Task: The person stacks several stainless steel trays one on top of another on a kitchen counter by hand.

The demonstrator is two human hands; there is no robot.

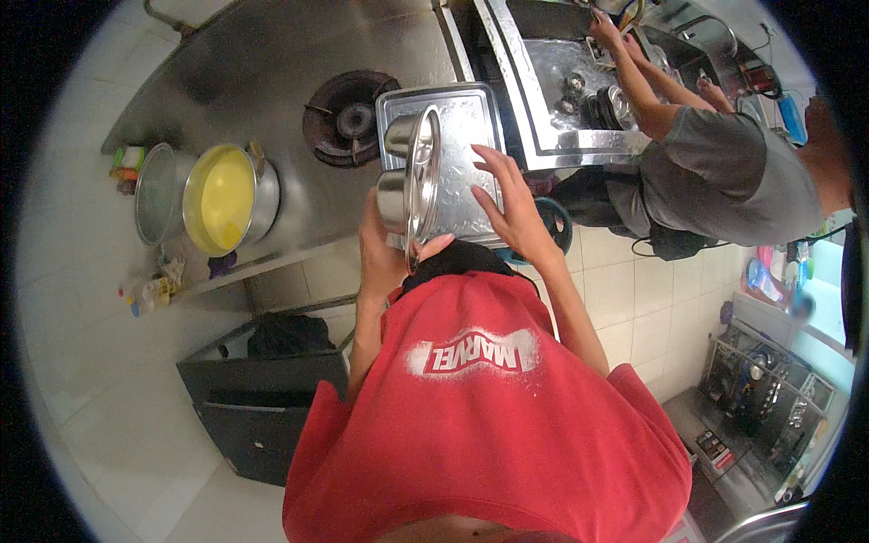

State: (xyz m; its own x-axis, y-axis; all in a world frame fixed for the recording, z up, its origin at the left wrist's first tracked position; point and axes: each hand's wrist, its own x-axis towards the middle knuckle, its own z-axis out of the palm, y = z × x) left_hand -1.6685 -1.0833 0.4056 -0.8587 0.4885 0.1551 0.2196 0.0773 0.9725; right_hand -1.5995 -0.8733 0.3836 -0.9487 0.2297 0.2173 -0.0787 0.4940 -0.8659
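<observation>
My left hand (383,237) grips the lower end of a round stainless steel dish with cup-shaped wells (422,183). The dish is tilted nearly on edge, its wells bulging to the left and its rim towards the right. My left thumb lies by the rim at the near end. To the right of the dish, my right hand (514,207) is held with its fingers apart and nothing in it. Behind the dish lies a wet rectangular metal tray (468,115), partly hidden by the dish and my hands.
A gas burner (354,122) adjoins the tray on the steel counter (271,75). To the left stand a metal bowl of yellow liquid (227,197) and another metal bowl (157,193). A co-worker (719,170) works at the sink (543,88) on the right. A black bin-like box (265,407) stands at lower left.
</observation>
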